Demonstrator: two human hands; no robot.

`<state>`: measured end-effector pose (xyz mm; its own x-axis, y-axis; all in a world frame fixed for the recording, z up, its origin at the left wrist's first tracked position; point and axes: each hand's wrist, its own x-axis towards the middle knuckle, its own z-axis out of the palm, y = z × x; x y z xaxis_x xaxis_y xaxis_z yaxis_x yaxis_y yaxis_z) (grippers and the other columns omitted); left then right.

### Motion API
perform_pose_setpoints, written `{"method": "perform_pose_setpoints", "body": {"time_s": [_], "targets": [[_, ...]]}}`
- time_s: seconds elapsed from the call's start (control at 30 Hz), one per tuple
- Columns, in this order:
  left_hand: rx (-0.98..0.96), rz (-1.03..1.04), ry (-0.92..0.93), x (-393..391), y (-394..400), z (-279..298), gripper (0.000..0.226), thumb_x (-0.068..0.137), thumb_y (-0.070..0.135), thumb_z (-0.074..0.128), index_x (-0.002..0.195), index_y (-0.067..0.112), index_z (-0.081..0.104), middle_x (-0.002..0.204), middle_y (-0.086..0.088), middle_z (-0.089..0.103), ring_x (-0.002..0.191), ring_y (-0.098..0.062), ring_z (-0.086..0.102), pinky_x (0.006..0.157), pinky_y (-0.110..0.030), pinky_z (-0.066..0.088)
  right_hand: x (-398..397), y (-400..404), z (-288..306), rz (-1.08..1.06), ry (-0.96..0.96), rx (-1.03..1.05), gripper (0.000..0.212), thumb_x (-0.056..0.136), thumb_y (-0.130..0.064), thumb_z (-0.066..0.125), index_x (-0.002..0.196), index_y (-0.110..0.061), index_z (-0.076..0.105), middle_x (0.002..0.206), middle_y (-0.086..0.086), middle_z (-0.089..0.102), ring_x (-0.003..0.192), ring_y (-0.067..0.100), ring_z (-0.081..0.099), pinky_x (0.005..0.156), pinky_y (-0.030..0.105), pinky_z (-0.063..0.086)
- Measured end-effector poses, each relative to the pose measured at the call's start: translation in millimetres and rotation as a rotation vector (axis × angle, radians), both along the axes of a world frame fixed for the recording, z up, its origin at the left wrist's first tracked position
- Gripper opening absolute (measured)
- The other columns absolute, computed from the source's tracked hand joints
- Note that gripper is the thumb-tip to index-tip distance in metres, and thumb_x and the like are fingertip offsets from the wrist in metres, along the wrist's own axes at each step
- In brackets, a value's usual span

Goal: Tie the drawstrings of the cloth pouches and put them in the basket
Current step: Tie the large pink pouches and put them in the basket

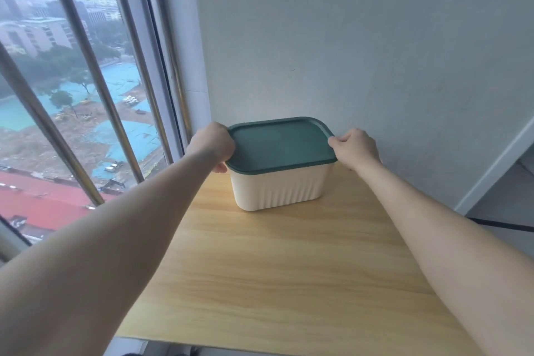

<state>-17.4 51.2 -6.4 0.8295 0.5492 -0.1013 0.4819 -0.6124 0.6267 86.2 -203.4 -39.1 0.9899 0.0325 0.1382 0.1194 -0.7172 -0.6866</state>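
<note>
Your left hand (pixel 212 143) is clenched on the left edge of the dark green rounded-rectangular plastic lid (pixel 278 143), fingers curled over the rim with the thumb tucked below it. Your right hand (pixel 354 147) pinches the lid's right edge, fingertips (pixel 332 140) meeting at the rim near its far right corner. Both of your forearms reach in from the near edge of the desk.

The lid sits flat and closed on the cream ribbed plastic basket (pixel 278 189), its vertical ribs showing on the near wall. You have the basket standing upright at the far edge of the light wooden desk (pixel 274 269), close against the pale grey wall (pixel 361 37) and nearer the desk's far left corner than its right.

No cloth pouches can be seen on the desk, and the closed lid hides whatever the basket holds. You can read no brand, label or writing on the lid, the basket or the desk.

To your left, just past the desk's left edge, a window with slanting metal bars (pixel 86 66) looks down on buildings, trees and blue-covered ground.
</note>
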Motion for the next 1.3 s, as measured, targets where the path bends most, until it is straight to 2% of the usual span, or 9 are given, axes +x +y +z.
{"method": "perform_pose_setpoints", "body": {"time_s": [0.17,0.3,0.37,0.43,0.6,0.83,1.0,1.1,1.3], "targets": [[-0.161,0.082,-0.084,8.3,-1.2,-8.6,0.037,0.096,0.009,0.032,0.125,0.007,0.055,0.103,-0.018,0.063,0.071,-0.031,0.066,0.065,-0.038,0.060,6.0,2.3,11.5,0.032,0.331,0.318,0.007,0.080,-0.018,0.062,0.080,-0.014,0.057,0.073,0.008,0.055,0.064,0.023,0.052,0.057,0.029,0.042],[-0.299,0.102,-0.025,23.8,5.9,-7.7,0.028,0.097,0.015,0.029,0.093,0.001,0.053,0.088,-0.016,0.057,0.070,-0.027,0.056,0.066,-0.030,0.057,20.1,8.6,19.2,0.047,0.473,0.386,0.013,0.074,-0.007,0.054,0.084,-0.014,0.058,0.084,0.007,0.057,0.075,0.025,0.055,0.066,0.032,0.047],[-0.319,0.118,0.011,27.2,6.5,-3.5,0.029,0.102,0.016,0.025,0.079,0.008,0.041,0.072,-0.007,0.039,0.057,-0.019,0.037,0.045,-0.020,0.037,29.1,12.0,20.1,0.056,0.531,0.379,0.008,0.077,-0.016,0.054,0.084,-0.017,0.057,0.082,0.004,0.057,0.072,0.023,0.054,0.066,0.030,0.045],[-0.319,0.091,0.036,31.6,7.9,-4.9,0.033,0.104,0.024,0.022,0.086,0.006,0.043,0.068,-0.007,0.033,0.053,-0.019,0.032,0.047,-0.022,0.029,36.8,14.8,17.7,0.068,0.585,0.342,0.017,0.083,-0.040,0.056,0.084,-0.023,0.060,0.077,0.001,0.061,0.070,0.021,0.057,0.066,0.029,0.045],[-0.391,0.107,0.004,58.2,28.7,-32.3,0.057,0.091,0.055,0.033,0.099,0.005,0.059,0.082,-0.011,0.055,0.065,-0.026,0.057,0.065,-0.033,0.047,60.9,16.0,-4.6,0.056,0.609,0.378,0.056,0.081,-0.068,0.061,0.108,-0.020,0.073,0.104,0.004,0.077,0.096,0.026,0.073,0.097,0.047,0.054],[-0.480,0.142,-0.113,55.7,26.6,-36.6,0.046,0.091,0.055,0.050,0.094,0.011,0.061,0.114,-0.015,0.070,0.100,-0.033,0.070,0.087,-0.051,0.058,61.2,21.1,-7.8,0.004,0.544,0.540,0.025,0.081,-0.040,0.065,0.092,-0.017,0.069,0.078,0.004,0.069,0.061,0.022,0.065,0.058,0.026,0.050],[-0.330,0.124,-0.110,54.8,21.9,-30.3,0.053,0.098,0.050,0.043,0.099,0.000,0.059,0.102,-0.019,0.067,0.091,-0.036,0.068,0.086,-0.045,0.058,56.7,19.6,-10.3,-0.031,0.549,0.567,0.045,0.077,-0.045,0.075,0.108,-0.012,0.072,0.092,0.004,0.076,0.071,0.023,0.073,0.061,0.030,0.058],[-0.268,0.073,-0.055,42.5,18.7,-28.9,0.054,0.102,0.043,0.030,0.108,-0.002,0.059,0.083,-0.015,0.060,0.069,-0.030,0.060,0.062,-0.033,0.051,48.6,18.8,-8.1,-0.118,0.458,0.535,0.047,0.076,-0.046,0.079,0.106,-0.012,0.067,0.097,0.005,0.073,0.082,0.025,0.074,0.074,0.036,0.062],[-0.186,0.020,-0.077,20.9,8.6,-43.2,0.061,0.103,0.050,0.024,0.081,0.002,0.056,0.079,-0.015,0.061,0.065,-0.028,0.058,0.056,-0.030,0.045,16.7,-0.9,-10.3,0.030,0.317,0.541,0.038,0.088,-0.035,0.065,0.104,0.000,0.070,0.096,0.015,0.074,0.075,0.021,0.066,0.065,0.027,0.049]]}}
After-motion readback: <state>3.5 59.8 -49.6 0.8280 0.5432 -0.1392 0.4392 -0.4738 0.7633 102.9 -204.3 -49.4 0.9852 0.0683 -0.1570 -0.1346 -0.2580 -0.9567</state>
